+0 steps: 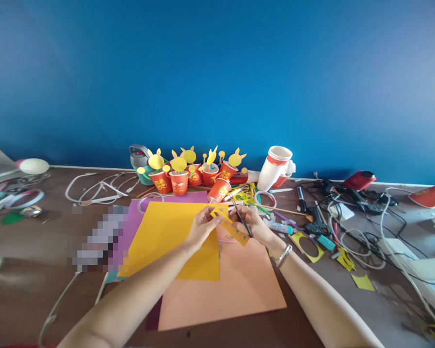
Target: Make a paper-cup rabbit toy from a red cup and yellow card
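Observation:
My left hand (203,227) pinches a strip of yellow paper (235,232) with small shapes marked or cut along it. In my right hand (253,223) is a slim dark-handled pair of scissors (245,223), its narrow end pointing up and left beside the strip. The fingers partly hide the tool. Beneath my hands, a large orange-yellow sheet (177,237) and a peach sheet (224,290) overlap. A purple sheet (134,222) shows at their left. Just beyond my hands a red paper cup (219,190) leans over.
Several red cups with yellow rabbit-like paper figures (179,164) stand along the blue wall, near stacked white cups (274,169). On the right lie yellow offcuts (307,246), a glue gun (317,222) and tangled cables. A white cable (97,188) and tape roll (27,198) lie left.

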The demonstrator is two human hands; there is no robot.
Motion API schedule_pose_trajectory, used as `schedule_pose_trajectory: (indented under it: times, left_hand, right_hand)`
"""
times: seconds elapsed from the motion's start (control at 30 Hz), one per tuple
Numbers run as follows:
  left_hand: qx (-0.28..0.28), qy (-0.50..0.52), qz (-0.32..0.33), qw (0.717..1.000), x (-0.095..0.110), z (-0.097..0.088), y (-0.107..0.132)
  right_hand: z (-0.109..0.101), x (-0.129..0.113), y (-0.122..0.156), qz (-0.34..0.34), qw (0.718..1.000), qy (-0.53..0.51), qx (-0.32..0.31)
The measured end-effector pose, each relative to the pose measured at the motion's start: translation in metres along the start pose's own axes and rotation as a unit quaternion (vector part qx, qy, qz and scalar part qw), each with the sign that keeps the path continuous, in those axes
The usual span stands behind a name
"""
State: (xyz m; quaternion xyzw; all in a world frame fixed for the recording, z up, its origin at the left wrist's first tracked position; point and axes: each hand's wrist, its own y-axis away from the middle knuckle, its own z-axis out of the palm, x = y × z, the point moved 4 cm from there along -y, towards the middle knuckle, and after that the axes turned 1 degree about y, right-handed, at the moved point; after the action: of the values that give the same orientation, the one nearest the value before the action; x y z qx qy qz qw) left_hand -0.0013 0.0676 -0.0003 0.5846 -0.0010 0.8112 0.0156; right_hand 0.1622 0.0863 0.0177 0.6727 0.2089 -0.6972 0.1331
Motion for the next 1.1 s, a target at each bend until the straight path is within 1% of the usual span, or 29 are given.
schedule_pose_trajectory:
  times: [0.03,0.1,0.17,0.2,0.23,0.27,0.3,0.37,0.4,0.43,0.47,0.53,0.6,0.63,0.7,0.77,0.83,0.93,1.03,1.1]
  left_hand:
    - [0.01,0.013,-0.012,1.0,-0.001,-0.001,-0.001]
    - [0.047,0.033,-0.01,0.998,-0.001,-0.006,-0.003]
    - [0.088,0.064,0.011,0.994,0.001,-0.011,-0.004]
    - [0.095,0.082,0.015,0.992,0.001,-0.012,-0.004]
    - [0.087,0.098,0.012,0.991,0.002,-0.011,-0.003]
    - [0.065,0.109,0.002,0.992,0.001,-0.008,-0.002]
    - [0.031,0.111,-0.013,0.993,0.001,-0.004,-0.001]
    - [-0.039,0.085,-0.047,0.995,-0.003,0.005,0.002]
    - [-0.06,0.063,-0.06,0.994,-0.005,0.008,0.004]
    - [-0.066,0.043,-0.067,0.995,-0.007,0.01,0.005]
    - [-0.057,0.029,-0.067,0.996,-0.009,0.01,0.005]
    - [-0.013,0.036,-0.053,0.998,-0.01,0.006,0.004]
    - [0.042,0.083,-0.032,0.995,-0.009,0.0,0.002]
    - [0.066,0.11,-0.025,0.991,-0.008,-0.003,0.001]
    - [0.105,0.153,-0.024,0.982,-0.007,-0.008,-0.001]
    - [0.129,0.173,-0.029,0.976,-0.005,-0.01,-0.001]
    - [0.138,0.183,-0.033,0.973,-0.004,-0.009,0.0]
    - [0.131,0.19,-0.036,0.972,-0.003,-0.005,0.003]
    - [0.098,0.184,-0.042,0.977,-0.003,0.0,0.006]
    - [0.076,0.167,-0.049,0.982,-0.004,0.002,0.007]
  right_hand:
    - [-0.001,-0.001,0.0,-0.001,1.0,-0.002,-0.003]
    - [-0.004,-0.002,0.0,-0.003,1.0,-0.01,0.009]
    - [-0.01,-0.002,-0.001,-0.005,0.999,-0.021,0.042]
    - [-0.012,-0.002,-0.001,-0.004,0.998,-0.029,0.061]
    - [-0.013,-0.001,-0.001,-0.002,0.996,-0.037,0.08]
    - [-0.014,0.0,-0.001,-0.001,0.994,-0.045,0.097]
    - [-0.013,0.001,-0.001,-0.001,0.992,-0.054,0.11]
    - [-0.008,0.002,-0.001,-0.011,0.99,-0.068,0.123]
    - [-0.005,0.002,0.0,-0.018,0.99,-0.07,0.123]
    - [-0.001,0.002,0.0,-0.024,0.99,-0.07,0.12]
    - [0.002,0.001,0.001,-0.028,0.991,-0.066,0.117]
    - [0.007,0.001,0.003,-0.027,0.992,-0.047,0.117]
    - [0.01,0.001,0.004,-0.013,0.994,-0.027,0.109]
    - [0.012,0.002,0.005,0.0,0.995,-0.021,0.096]
    - [0.017,0.006,0.006,0.035,0.998,-0.016,0.05]
    - [0.023,0.009,0.008,0.061,0.998,-0.02,0.007]
    - [0.029,0.011,0.009,0.065,0.997,-0.022,-0.018]
    - [0.038,0.01,0.01,0.044,0.997,-0.034,-0.044]
    - [0.043,0.009,0.01,0.03,0.996,-0.064,-0.053]
    - [0.042,0.01,0.01,0.028,0.997,-0.069,-0.037]
